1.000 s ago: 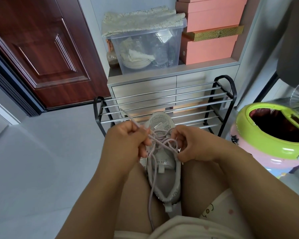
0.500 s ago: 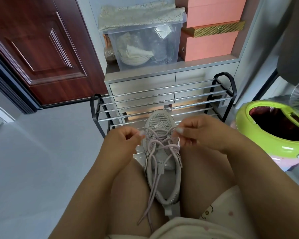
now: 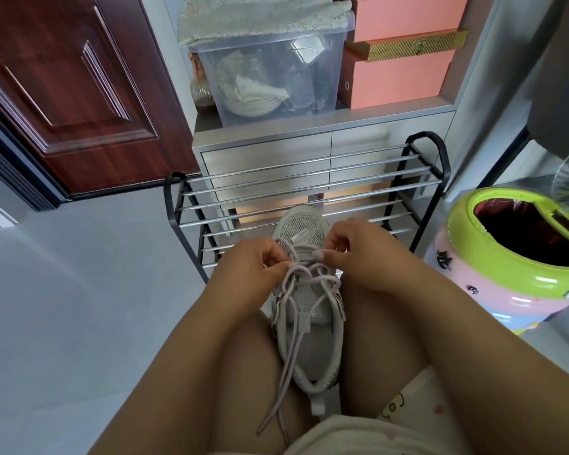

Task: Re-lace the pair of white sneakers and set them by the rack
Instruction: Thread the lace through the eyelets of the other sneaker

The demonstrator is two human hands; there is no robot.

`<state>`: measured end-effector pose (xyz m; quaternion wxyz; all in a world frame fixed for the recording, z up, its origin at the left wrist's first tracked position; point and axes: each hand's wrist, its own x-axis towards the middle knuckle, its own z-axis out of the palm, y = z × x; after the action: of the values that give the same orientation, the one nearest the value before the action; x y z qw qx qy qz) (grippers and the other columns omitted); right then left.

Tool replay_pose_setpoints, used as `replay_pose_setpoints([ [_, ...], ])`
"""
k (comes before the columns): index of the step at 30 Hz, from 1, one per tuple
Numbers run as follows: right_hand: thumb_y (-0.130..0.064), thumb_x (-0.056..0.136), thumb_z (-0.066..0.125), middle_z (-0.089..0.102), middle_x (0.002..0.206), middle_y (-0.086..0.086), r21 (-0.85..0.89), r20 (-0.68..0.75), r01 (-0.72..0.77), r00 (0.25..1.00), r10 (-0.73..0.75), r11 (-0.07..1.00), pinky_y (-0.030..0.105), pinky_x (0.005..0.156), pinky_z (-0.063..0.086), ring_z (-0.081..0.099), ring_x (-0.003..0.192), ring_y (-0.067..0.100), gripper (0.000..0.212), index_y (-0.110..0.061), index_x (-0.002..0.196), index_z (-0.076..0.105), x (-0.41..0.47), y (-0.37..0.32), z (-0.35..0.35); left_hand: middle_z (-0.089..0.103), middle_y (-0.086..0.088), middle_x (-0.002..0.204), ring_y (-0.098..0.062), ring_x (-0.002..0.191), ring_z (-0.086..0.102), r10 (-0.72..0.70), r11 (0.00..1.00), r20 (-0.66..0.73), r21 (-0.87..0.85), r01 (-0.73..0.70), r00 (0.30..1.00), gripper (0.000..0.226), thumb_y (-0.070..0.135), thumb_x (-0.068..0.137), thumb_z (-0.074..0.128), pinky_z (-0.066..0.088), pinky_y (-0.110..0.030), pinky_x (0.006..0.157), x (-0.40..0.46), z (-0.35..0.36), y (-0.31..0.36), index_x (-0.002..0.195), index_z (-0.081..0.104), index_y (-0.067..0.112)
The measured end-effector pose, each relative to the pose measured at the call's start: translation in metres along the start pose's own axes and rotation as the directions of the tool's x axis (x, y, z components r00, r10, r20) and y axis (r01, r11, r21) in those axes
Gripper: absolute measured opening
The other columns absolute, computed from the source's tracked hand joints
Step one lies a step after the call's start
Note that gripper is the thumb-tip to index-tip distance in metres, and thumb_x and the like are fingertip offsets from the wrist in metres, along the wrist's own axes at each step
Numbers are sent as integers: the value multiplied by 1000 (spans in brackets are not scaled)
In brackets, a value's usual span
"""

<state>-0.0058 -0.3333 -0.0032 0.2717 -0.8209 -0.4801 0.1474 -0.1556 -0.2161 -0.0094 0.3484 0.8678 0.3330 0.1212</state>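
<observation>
rack [image 3: 309,178]: seen at 12 o'clock, toe of sneaker [image 3: 304,323] overlapping it
bin [image 3: 513,247]: parked at 3 o'clock
grip: lace [image 3: 291,339] pinched by left hand [image 3: 257,267] and right hand [image 3: 358,254]
change: lace tip no longer raised

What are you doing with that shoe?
A person is lacing a white sneaker held between their knees, toe pointing at the metal shoe rack. The left hand and the right hand each pinch part of the pale lace near the toe end. The lace's loose ends trail down over the shoe's opening. Only one sneaker is in sight, and it is not by the rack yet.
</observation>
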Motion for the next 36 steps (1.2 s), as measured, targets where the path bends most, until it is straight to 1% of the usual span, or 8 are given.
replay_pose_setpoints([
  [6,-40,88,62,50,68,-10,58,74,-44,996,40,997,21,54,30,43,59,3,23,-18,81,60,-3,-6,-1,62,5,58,-4,48,53,-71,958,163,-264,113,984,20,27,90,62,45,-15,48,1,-2,1,79,67,11],
  [11,-38,87,64,53,61,-9,140,102,-67,993,53,988,11,45,34,45,46,0,27,-11,82,64,-2,-8,1,52,0,50,-8,42,42,-145,835,194,-502,225,970,22,21,93,58,38,-19,45,0,0,1,81,65,4],
  [14,-30,89,64,66,72,8,320,59,-89,995,74,943,15,54,42,57,59,12,25,-6,82,63,-1,-7,4,53,1,49,-10,42,39,-173,721,207,-639,268,963,17,15,93,58,36,-24,48,1,3,0,94,62,-1],
  [16,-23,88,66,67,75,17,460,73,-128,992,106,879,22,58,46,59,64,20,23,-1,81,63,-2,-6,6,52,4,47,-9,41,38,-171,673,219,-686,276,961,15,15,91,60,35,-24,47,1,4,-1,95,61,0],
  [19,-14,88,65,63,67,7,625,119,-203,979,165,753,13,49,41,54,58,12,18,-6,72,61,-3,-4,6,54,4,47,-8,41,38,-158,658,225,-702,273,961,18,14,89,62,36,-26,51,1,5,-4,95,62,-2],
  [24,-2,88,54,56,56,0,895,174,-240,964,202,375,22,55,41,46,53,10,29,-8,60,53,0,3,-1,54,-1,56,-6,39,35,-200,521,199,-808,276,960,6,7,89,60,33,-18,38,0,5,-9,84,61,3],
  [30,-1,90,52,53,51,-1,779,169,-222,975,144,586,20,54,39,43,51,11,28,-6,62,56,-2,-4,6,56,-1,54,-9,37,40,-230,565,178,-776,280,957,10,15,92,58,33,-20,40,2,4,-8,83,58,9],
  [36,-19,85,68,65,67,12,652,149,-237,971,185,720,23,59,42,52,57,13,21,-7,68,64,-3,-9,10,60,2,59,-7,44,50,-145,744,166,-631,218,975,25,35,85,65,39,-21,47,8,4,1,88,65,10],
])
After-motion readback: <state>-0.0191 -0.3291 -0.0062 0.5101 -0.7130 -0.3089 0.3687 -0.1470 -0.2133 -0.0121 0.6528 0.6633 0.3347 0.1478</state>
